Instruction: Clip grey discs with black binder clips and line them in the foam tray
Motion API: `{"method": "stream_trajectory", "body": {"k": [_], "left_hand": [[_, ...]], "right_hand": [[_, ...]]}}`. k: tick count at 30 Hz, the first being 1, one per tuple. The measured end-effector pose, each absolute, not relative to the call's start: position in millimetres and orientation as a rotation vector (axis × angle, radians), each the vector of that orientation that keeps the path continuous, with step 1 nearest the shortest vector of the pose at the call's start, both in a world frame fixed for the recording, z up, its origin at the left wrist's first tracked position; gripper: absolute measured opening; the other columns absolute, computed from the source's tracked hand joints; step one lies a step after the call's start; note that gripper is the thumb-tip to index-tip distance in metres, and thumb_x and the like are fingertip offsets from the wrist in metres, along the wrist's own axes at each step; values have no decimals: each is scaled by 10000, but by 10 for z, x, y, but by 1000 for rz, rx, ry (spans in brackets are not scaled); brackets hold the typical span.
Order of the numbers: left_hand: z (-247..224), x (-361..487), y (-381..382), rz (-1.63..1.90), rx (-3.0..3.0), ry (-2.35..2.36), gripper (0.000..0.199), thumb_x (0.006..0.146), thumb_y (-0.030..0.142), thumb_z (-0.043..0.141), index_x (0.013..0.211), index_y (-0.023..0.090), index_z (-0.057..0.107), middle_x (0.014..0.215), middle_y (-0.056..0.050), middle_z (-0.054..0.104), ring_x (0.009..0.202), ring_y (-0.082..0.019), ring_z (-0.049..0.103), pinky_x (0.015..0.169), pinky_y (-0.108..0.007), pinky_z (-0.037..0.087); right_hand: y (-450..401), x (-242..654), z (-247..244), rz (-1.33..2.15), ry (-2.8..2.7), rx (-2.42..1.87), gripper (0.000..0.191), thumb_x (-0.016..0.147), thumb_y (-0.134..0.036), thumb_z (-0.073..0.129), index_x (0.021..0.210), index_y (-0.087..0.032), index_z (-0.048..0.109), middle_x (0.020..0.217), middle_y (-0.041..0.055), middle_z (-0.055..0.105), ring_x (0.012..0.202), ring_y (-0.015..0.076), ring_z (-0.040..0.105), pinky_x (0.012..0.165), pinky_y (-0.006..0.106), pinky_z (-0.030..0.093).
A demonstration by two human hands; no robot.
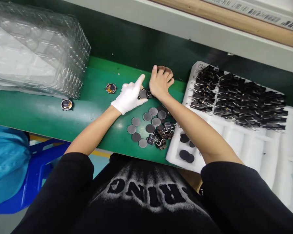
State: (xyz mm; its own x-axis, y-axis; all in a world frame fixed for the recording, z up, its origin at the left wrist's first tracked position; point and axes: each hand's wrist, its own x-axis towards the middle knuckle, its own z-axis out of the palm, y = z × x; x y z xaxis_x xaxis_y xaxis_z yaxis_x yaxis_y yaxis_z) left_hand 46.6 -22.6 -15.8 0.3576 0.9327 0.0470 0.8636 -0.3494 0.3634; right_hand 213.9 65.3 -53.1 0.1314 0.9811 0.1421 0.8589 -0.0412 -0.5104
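My left hand (130, 96), in a white glove, grips a round watch case (142, 94) with a grey disc on its face, thumb below it and index finger stretched out above. A black binder clip (149, 94) sits at the right edge of the case. My bare right hand (160, 81) is just right of the clip, fingers apart and slightly bent; its heel is close against the clip, and I cannot tell whether it presses. Nearer my body lie several loose grey and black discs (147, 116) and a heap of binder clips (158, 138).
Two open watch cases, one (111, 88) left of my glove and another (66, 104) farther left, lie on the green bench (88, 113). Clear plastic trays (39, 55) are stacked at left. A white foam tray (249, 139) at right holds rows of black clips (241, 97).
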Motion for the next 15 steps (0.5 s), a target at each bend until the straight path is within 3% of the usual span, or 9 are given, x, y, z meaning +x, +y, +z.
{"method": "stream_trajectory", "body": {"k": [6,10,12,15], "left_hand": [[-99,486,-226,383,2407,1571,1051,950,434,673,1772,160,78,1412,-181,715,1276,-385,662,1129,-505,413],[8,514,-354,301,2365,1765,1004,960,475,642,1760,108,159,1375,-224,723,1270,-410,662,1091,-489,405],[79,478,-475,265,2332,1908,1052,954,591,630,1756,88,172,1370,-268,706,1281,-461,641,1087,-531,385],[197,326,-618,210,2403,1917,1116,899,738,646,1752,143,240,1494,-303,607,1368,-530,551,1093,-586,357]], "right_hand": [[646,2010,-434,335,-1685,-2023,711,1110,-641,67,1504,-231,494,1625,216,391,1590,397,292,1216,734,262],[441,2096,25,386,-1702,-2001,661,1122,-613,79,1504,-272,496,1601,193,447,1539,384,371,1182,678,326],[144,2275,349,414,-1929,-1876,613,1125,-614,162,1392,-267,591,1464,179,577,1412,383,494,1135,640,369],[-485,2602,714,530,-2508,-1671,461,1071,-603,453,1031,-225,714,1100,133,712,1141,356,623,1074,590,385]]}}
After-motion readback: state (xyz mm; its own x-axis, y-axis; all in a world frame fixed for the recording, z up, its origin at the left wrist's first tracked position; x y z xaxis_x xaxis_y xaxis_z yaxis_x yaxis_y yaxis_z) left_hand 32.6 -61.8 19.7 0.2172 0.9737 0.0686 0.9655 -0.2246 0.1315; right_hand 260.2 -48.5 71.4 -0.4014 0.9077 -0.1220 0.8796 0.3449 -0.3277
